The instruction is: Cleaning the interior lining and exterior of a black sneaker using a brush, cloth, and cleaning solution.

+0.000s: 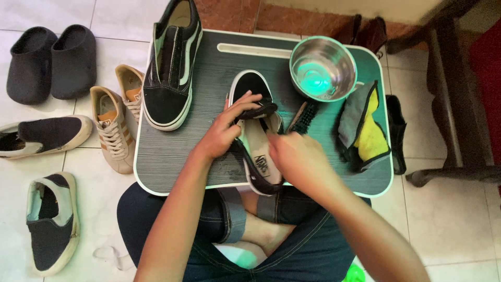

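Fingers (245,104) on shoe (255,130), mid-tray (172,162)

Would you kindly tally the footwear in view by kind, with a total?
Black low-top sneakers: 2
Tan lace-up sneakers: 2
Dark slip-on shoes: 2
Dark grey slippers: 2
Total: 8

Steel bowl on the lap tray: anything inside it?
The round steel bowl at the back of the dark grey lap tray seems to hold clear liquid with a green glint. No solid item shows; reflections hide the bottom, so I cannot be sure.
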